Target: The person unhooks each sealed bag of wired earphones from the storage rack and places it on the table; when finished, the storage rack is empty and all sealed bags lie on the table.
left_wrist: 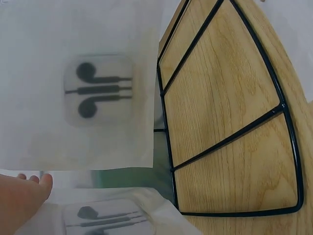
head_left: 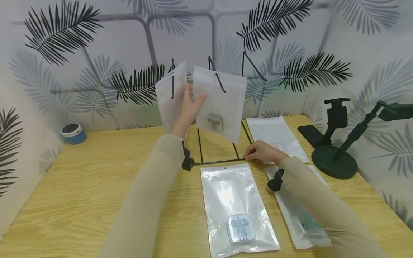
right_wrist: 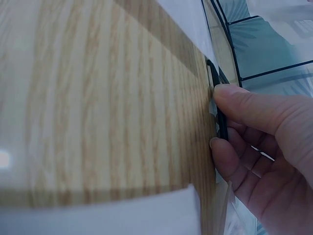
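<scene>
A black wire display rack (head_left: 222, 161) stands on the table, and two frosted zip bags hang from its hooks. My left hand (head_left: 191, 105) is raised between the left bag (head_left: 167, 96) and the right bag (head_left: 219, 100), thumb out, partly covered by the left bag. In the left wrist view, fingers (left_wrist: 46, 185) are extended and grip nothing visible. White earphones cases show through both bags, the clearer being the case (left_wrist: 99, 90) in the upper bag. My right hand (head_left: 266, 152) pinches the rack's front right base corner between thumb (right_wrist: 234, 93) and fingers.
A clear-front bag with boxed earphones (head_left: 241, 228) lies in front of the rack. Two more bags lie right, one bag (head_left: 298, 215) under my right forearm, another bag (head_left: 271, 129) behind. A dark stand (head_left: 335, 161) with a jointed arm is far right; a blue round device (head_left: 73, 133) sits left.
</scene>
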A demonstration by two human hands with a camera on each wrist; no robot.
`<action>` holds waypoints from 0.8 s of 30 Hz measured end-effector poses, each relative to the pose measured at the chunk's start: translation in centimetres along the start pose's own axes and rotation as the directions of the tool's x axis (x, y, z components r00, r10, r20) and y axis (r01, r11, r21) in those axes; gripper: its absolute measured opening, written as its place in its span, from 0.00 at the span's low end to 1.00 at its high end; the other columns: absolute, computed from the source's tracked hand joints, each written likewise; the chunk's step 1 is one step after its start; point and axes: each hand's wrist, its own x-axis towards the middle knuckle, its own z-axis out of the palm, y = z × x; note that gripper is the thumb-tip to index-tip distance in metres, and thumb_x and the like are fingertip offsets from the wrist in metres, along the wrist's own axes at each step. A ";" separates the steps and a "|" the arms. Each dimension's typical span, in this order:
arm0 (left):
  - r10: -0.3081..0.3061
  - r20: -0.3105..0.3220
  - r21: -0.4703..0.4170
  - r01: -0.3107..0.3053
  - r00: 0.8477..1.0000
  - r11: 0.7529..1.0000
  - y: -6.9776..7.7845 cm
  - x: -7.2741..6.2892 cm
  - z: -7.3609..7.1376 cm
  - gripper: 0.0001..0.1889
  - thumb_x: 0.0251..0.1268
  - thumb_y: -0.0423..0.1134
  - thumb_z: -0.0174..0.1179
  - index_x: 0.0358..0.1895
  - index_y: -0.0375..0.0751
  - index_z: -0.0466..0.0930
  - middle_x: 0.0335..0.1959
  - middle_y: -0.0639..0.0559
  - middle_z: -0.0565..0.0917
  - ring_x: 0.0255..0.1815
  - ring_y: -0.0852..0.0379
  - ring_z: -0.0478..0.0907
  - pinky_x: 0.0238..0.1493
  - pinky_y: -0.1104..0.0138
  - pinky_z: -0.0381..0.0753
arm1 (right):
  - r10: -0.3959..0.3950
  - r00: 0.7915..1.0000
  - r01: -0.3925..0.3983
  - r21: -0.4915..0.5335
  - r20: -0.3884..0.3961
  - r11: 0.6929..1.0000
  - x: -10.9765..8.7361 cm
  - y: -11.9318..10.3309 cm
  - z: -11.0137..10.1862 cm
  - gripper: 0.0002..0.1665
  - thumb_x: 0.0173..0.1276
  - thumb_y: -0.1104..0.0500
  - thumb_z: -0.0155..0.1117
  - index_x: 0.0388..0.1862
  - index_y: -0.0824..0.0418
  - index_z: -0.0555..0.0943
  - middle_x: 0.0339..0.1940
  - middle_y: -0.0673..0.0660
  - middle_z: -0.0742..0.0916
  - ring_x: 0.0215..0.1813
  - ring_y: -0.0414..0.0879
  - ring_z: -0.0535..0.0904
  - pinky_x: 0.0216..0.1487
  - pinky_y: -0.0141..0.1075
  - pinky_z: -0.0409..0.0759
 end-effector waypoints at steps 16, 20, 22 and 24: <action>0.013 -0.026 -0.101 -0.016 1.000 0.995 -0.9 -1.5 0.1 0.26 0.68 0.41 0.54 0.66 0.40 0.58 0.49 0.45 0.71 0.48 0.53 0.70 0.47 0.66 0.73 | -0.062 0.998 0.061 0.043 0.025 0.997 0.0 0.2 -0.2 0.04 0.60 0.61 0.66 0.30 0.62 0.84 0.26 0.52 0.83 0.24 0.41 0.72 0.25 0.32 0.73; 0.012 -0.026 -0.123 -0.015 1.000 0.992 -1.1 -1.8 0.0 0.24 0.68 0.41 0.54 0.63 0.38 0.62 0.48 0.44 0.72 0.46 0.53 0.71 0.47 0.65 0.73 | -0.040 0.999 0.040 0.029 0.019 0.999 0.1 0.4 -0.1 0.04 0.60 0.63 0.65 0.31 0.63 0.84 0.26 0.52 0.83 0.25 0.42 0.73 0.26 0.32 0.73; 0.016 -0.023 -0.142 -0.019 1.000 0.990 -1.2 -1.9 -0.1 0.23 0.68 0.41 0.54 0.63 0.37 0.62 0.48 0.43 0.73 0.46 0.52 0.71 0.48 0.65 0.73 | 0.002 1.000 -0.002 0.012 0.007 1.000 0.2 0.3 0.0 0.04 0.61 0.65 0.64 0.32 0.65 0.83 0.27 0.52 0.83 0.26 0.42 0.73 0.27 0.33 0.73; 0.023 -0.018 -0.153 -0.025 1.000 0.988 -1.3 -2.0 -0.2 0.23 0.68 0.40 0.54 0.62 0.36 0.63 0.49 0.43 0.73 0.47 0.52 0.71 0.49 0.65 0.73 | 0.008 1.000 -0.008 -0.002 0.000 1.000 0.2 0.3 0.1 0.04 0.61 0.66 0.63 0.33 0.66 0.83 0.27 0.52 0.83 0.26 0.42 0.72 0.27 0.33 0.73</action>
